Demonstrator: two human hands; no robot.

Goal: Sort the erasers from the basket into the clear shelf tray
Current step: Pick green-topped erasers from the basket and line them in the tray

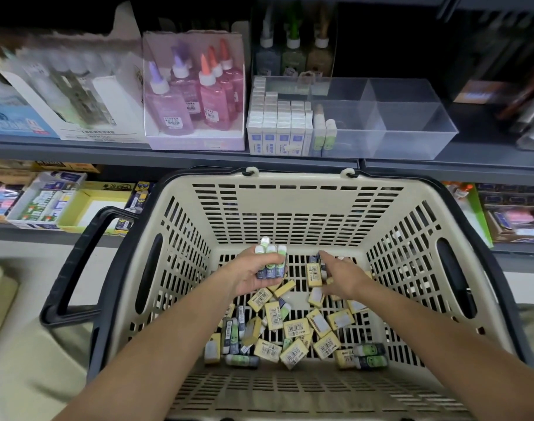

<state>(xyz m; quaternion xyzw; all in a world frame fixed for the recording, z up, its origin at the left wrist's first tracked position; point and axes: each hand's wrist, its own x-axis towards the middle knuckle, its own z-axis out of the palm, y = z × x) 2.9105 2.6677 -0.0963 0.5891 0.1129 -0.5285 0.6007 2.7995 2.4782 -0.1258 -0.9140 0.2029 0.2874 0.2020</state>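
Erasers (pixel 296 328) are lying in the basket (pixel 290 214). The left hand (pixel 253 276) is gripping three green erasers (pixel 272 265). The right hand (pixel 340 276) is touching more of them; its grip cannot be told. The clear tray (pixel 411 117) is sitting above.

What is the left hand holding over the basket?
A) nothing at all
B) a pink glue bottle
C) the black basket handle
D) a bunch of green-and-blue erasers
D: the left hand grips several green-and-blue erasers side by side, their white ends sticking up, above the floor of the basket.
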